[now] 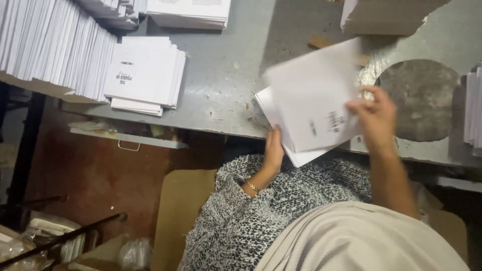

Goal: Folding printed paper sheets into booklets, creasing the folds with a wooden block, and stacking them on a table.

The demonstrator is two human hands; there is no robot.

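Observation:
A small stack of white printed booklets (281, 118) lies at the near edge of the grey metal table (226, 75). My left hand (274, 150), with a knit sleeve and a gold bracelet, grips the stack's near edge. My right hand (376, 116) pinches the right side of the top white booklet (314, 95), which is lifted, tilted and blurred by motion above the stack.
A stack of white booklets (143, 73) lies at the left, beside a long row of booklets (50, 45) standing on edge. More stacks (188, 12) sit at the back and at the right edge (473, 108). Cardboard (386, 15) lies back right, near a dark round patch (422, 98).

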